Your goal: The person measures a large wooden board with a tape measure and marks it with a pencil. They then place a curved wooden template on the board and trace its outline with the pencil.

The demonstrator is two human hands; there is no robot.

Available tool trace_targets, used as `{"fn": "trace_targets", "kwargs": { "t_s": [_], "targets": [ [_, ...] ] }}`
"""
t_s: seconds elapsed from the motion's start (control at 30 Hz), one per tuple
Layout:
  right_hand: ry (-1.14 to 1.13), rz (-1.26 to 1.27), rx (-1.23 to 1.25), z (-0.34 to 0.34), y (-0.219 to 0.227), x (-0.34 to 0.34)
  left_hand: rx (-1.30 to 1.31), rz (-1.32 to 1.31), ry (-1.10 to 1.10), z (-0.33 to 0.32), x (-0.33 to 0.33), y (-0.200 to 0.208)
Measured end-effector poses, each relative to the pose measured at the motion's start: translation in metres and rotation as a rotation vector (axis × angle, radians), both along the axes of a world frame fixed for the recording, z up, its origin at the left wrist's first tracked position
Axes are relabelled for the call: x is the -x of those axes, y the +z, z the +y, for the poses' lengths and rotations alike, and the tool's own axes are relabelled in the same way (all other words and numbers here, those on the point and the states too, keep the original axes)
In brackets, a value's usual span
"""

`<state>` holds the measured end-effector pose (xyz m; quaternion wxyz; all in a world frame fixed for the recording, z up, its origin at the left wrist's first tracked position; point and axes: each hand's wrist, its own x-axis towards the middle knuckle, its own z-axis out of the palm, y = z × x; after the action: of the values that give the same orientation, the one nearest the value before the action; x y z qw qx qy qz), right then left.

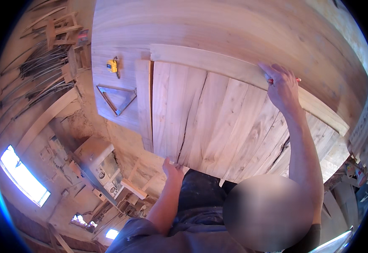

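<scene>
A panel of several pale planks (217, 122) lies side by side on the workbench in front of me. A long board (200, 55) runs along its far edge, and a narrow board (144, 97) lies by its left side with a dark gap between. My right hand (282, 86) reaches to the long board, closed around a slim red pencil (299, 79) whose ends show on both sides of the fist. At the panel's near left edge, my left hand (173, 169) has its fingers closed on the rim; the fingertips are partly hidden.
A yellow tape measure (112, 65) and a metal triangular square (123, 103) rest on the workbench's left part (120, 38). Lower left stands a pale machine (101, 164). Wood scraps and thin strips (45, 63) clutter the floor farther left.
</scene>
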<state>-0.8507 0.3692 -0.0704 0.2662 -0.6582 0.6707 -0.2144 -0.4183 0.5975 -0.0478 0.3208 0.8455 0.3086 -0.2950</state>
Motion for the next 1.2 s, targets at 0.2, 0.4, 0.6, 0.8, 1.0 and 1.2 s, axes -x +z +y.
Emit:
{"fn": "trace_targets", "kwargs": {
  "t_s": [0.2, 0.4, 0.6, 0.8, 1.0, 1.2],
  "targets": [
    [0.019, -0.020, -0.044, -0.001, 0.000, 0.001, 0.429, 0.222, -0.024, 0.017, -0.002, -0.018],
    [0.000, -0.025, -0.195, 0.000, 0.000, 0.003, 0.396, 0.298, -0.018, 0.017, -0.006, -0.011],
    [0.001, 0.033, -0.178, -0.002, 0.004, 0.000, 0.514, 0.407, -0.033, 0.029, 0.012, -0.001],
    [-0.015, -0.015, -0.139, 0.000, -0.003, 0.000, 0.473, 0.368, -0.037, 0.023, 0.014, -0.008],
    [-0.005, 0.031, -0.142, 0.001, -0.004, -0.001, 0.137, -0.019, -0.510, 0.019, -0.014, 0.009],
    [0.000, 0.052, -0.100, 0.001, -0.008, -0.001, 0.120, -0.735, -1.434, -0.117, -0.061, -0.006]
  ]
}}
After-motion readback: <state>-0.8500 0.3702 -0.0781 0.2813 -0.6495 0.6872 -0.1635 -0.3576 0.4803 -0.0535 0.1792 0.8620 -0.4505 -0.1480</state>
